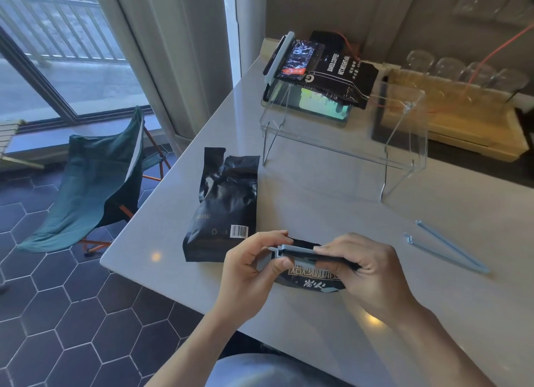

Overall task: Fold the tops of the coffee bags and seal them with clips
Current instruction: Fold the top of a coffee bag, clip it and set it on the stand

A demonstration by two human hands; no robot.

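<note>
A black coffee bag with white lettering lies near the table's front edge, its top folded over. A light blue clip sits across that fold. My left hand pinches the clip's left end; my right hand presses on its right part and the bag. A second black coffee bag with a barcode lies just behind, its top loose and unclipped. A spare blue clip lies spread apart on the table to the right. Another clipped bag rests on the clear stand.
A clear acrylic stand stands at the table's middle back, with a phone under it. A wooden tray and several upturned glasses line the back right. A green folding chair sits on the tiled floor at left.
</note>
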